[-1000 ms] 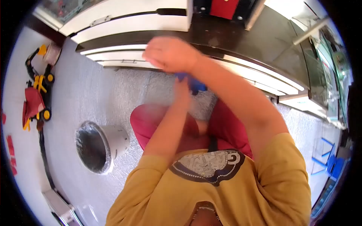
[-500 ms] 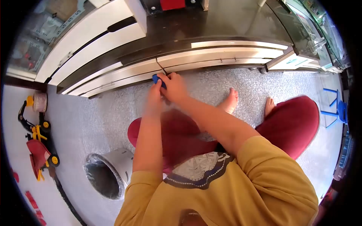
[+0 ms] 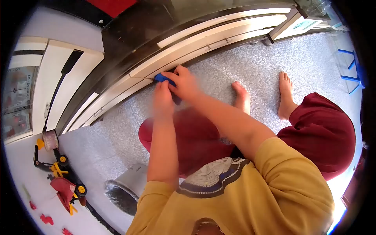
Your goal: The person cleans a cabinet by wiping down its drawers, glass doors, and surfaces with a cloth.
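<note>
White drawer fronts (image 3: 188,51) border the speckled floor (image 3: 213,71); at their lower edge the left hand (image 3: 162,98) and right hand (image 3: 185,84) grasp a blue item (image 3: 159,77) in curled fingers; handling looks under way, how much remains unclear.

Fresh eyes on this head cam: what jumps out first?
Probably the mustard-yellow shirt filling the bottom middle, with dark red trousers spreading above it to the right. Next, above centre, a small blue item at the left hand and right hand, close against the pale drawer fronts. Then the red, yellow and black toy vehicle at lower left.
</note>
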